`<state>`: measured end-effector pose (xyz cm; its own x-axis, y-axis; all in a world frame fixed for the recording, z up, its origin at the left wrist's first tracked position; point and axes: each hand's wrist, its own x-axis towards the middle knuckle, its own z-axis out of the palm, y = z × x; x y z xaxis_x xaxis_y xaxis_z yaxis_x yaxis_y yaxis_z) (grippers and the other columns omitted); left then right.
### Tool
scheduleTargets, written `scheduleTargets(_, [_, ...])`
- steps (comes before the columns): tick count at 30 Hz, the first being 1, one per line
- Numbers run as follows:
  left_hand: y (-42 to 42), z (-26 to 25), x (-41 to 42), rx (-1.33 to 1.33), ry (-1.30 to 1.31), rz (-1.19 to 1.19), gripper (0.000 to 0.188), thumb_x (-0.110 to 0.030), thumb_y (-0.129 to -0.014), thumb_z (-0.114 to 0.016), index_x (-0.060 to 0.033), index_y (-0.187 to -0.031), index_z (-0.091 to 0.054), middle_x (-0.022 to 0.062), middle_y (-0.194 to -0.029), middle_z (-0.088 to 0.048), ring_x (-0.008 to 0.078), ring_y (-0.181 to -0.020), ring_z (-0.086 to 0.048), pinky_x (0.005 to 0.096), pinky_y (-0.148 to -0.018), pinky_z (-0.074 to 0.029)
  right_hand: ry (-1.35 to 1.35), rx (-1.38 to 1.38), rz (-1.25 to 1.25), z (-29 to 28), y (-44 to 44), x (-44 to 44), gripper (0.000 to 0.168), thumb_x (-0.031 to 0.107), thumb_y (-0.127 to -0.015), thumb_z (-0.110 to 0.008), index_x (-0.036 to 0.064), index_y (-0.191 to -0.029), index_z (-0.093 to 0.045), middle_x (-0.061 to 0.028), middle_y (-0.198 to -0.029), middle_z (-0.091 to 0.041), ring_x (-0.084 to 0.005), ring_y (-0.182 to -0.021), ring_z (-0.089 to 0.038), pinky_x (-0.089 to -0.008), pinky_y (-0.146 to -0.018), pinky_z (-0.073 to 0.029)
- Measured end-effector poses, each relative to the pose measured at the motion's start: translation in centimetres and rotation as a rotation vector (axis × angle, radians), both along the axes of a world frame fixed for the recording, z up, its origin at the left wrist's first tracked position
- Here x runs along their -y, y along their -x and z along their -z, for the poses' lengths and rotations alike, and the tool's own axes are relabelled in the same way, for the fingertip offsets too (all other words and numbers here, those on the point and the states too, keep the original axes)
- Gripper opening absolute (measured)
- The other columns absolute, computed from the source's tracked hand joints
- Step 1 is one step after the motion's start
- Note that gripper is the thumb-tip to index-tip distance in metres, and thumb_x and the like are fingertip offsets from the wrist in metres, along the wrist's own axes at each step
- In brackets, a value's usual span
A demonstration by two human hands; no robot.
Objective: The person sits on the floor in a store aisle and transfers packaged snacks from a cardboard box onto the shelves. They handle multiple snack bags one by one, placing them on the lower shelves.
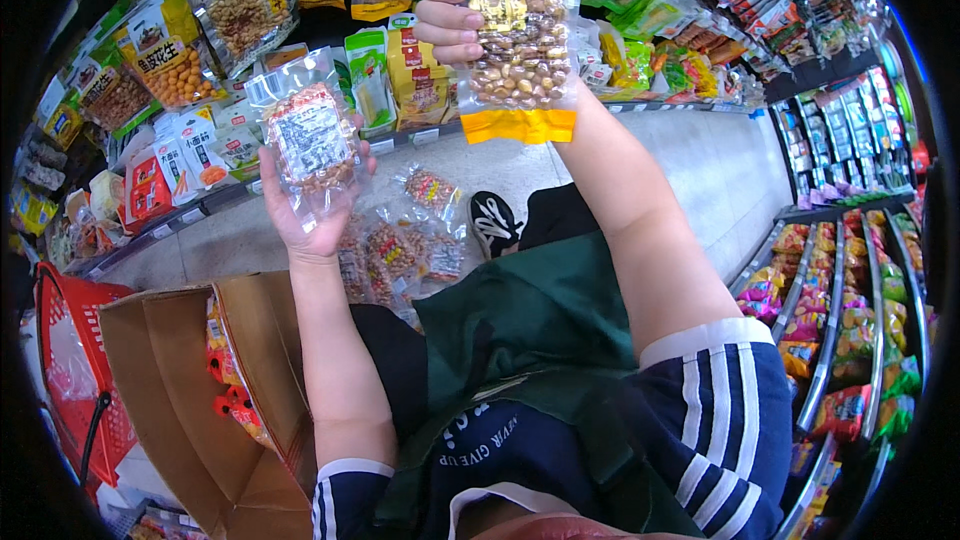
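A clear vacuum-sealed packet of peanuts (313, 131) with a printed label rests upright in my left hand (319, 221), whose fingers and thumb hold its sides. Higher up, my right hand (450, 21) grips the left edge of a yellow-and-clear bag of brown nuts (521, 64), which bears a barcode. Behind both packets are shelves of bagged snacks. Several clear peanut packets (397, 251) lie on the floor below my left hand, beside a black-and-white shoe (493, 221).
An open cardboard box (165, 390) with a few red-and-orange packets stands at the left, next to a red plastic shopping basket (75, 375). A shelf edge (405, 141) with price tags runs across the front. Metal-railed racks of snacks (825, 330) stand at the right.
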<state>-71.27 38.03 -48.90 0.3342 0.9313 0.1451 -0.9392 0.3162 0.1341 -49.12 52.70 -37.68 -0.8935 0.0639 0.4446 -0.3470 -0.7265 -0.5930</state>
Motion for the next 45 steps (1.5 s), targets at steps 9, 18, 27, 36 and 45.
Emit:
scheduleTargets(9, [0.2, 0.2, 0.1, -0.002, -0.01, 0.016, 0.074, -0.054, -0.088, -0.051, -0.0119, -0.145, -0.028, 0.0284, -0.138, -0.038, 0.0437, -0.113, -0.05, 0.0565, -0.097, -0.04, 0.062, -0.01, 0.084, 0.7, -0.1, 0.1, 0.036, 0.031, -0.081, -0.071, 0.011, -0.094, -0.045, -0.0011, -0.08, -0.049, -0.0148, -0.075, -0.05, -0.0256, -0.071, -0.046])
scheduleTargets(18, [0.2, 0.1, -0.4, 0.02, 0.015, 0.032, 0.077, -0.056, -0.086, -0.055, -0.0101, -0.143, -0.032, 0.0285, -0.134, -0.043, 0.0427, -0.108, -0.054, 0.0558, -0.091, -0.045, -0.065, 0.833, 1.56, 5.4, -3.0, -2.3, 0.025, 0.019, -0.097, -0.045, -0.001, -0.105, -0.056, -0.009, -0.094, -0.063, -0.0193, -0.08, -0.061, -0.0326, -0.074, -0.05])
scheduleTargets(27, [-0.1, 0.4, -0.3, -0.006, 0.05, 0.026, 0.077, -0.058, -0.087, -0.051, -0.0095, -0.144, -0.029, 0.0294, -0.135, -0.041, 0.0434, -0.11, -0.053, 0.0565, -0.094, -0.043, -0.562, 1.046, 2.001, 6.6, -1.6, -7.1, 0.026, 0.021, -0.097, -0.047, -0.002, -0.104, -0.057, -0.0088, -0.095, -0.062, -0.0162, -0.086, -0.054, -0.0303, -0.079, -0.044])
scheduleTargets(36, [-0.2, 0.2, 0.1, -0.1, 0.092, -0.007, 0.076, -0.058, -0.089, -0.046, -0.0092, -0.144, -0.029, 0.0301, -0.136, -0.041, 0.045, -0.11, -0.054, 0.0575, -0.094, -0.043, -0.511, 0.862, 1.89, 6.0, -0.9, -6.8, 0.026, 0.023, -0.097, -0.047, -0.001, -0.102, -0.057, -0.0073, -0.089, -0.06, -0.0144, -0.082, -0.052, -0.0299, -0.075, -0.044])
scheduleTargets(45, [0.1, -0.3, 0.5, -0.175, 0.106, -0.048, 0.075, -0.06, -0.09, -0.041, -0.0085, -0.144, -0.03, 0.0289, -0.135, -0.042, 0.0433, -0.11, -0.054, 0.0563, -0.094, -0.043, -0.357, 0.888, 1.968, 6.3, 0.2, -8.2, 0.026, 0.02, -0.096, -0.047, -0.003, -0.102, -0.057, -0.0114, -0.093, -0.062, -0.0179, -0.085, -0.056, -0.0319, -0.077, -0.044])
